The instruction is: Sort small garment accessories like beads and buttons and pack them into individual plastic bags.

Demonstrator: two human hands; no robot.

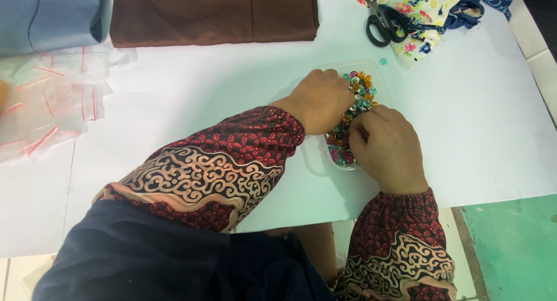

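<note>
Hands, the left hand (pixel 318 99) and right hand (pixel 387 147), dig with curled fingers in the clear tray (pixel 380 75) of colourful beads (pixel 358 95) on the white table (pixel 203 92); whether they pinch any, I cannot tell.

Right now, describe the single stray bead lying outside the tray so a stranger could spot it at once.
Start at the white table and find the black-handled scissors near its far edge. Just below them sits a clear plastic tray of mixed beads. The stray bead is small, round and teal, alone on the white surface beyond the tray's far rim.
</note>
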